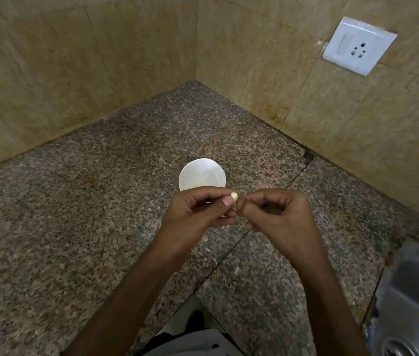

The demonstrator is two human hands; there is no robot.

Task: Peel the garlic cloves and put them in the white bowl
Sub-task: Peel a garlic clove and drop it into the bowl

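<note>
A small white bowl (201,174) stands on the speckled granite counter, just beyond my hands. My left hand (198,214) pinches a pale yellow garlic clove (234,197) between thumb and forefinger, right over the bowl's near rim. My right hand (277,214) meets it from the right, its curled fingertips touching the clove's lower end, where a thin bit of skin shows. What the bowl holds is hard to make out, apart from faint pale shapes.
Scraps of garlic skin (236,270) lie on the counter (74,214) below my right wrist. Tiled walls meet in a corner behind the bowl, with a white socket (358,46) on the right wall. A steel sink (413,304) sits at the lower right.
</note>
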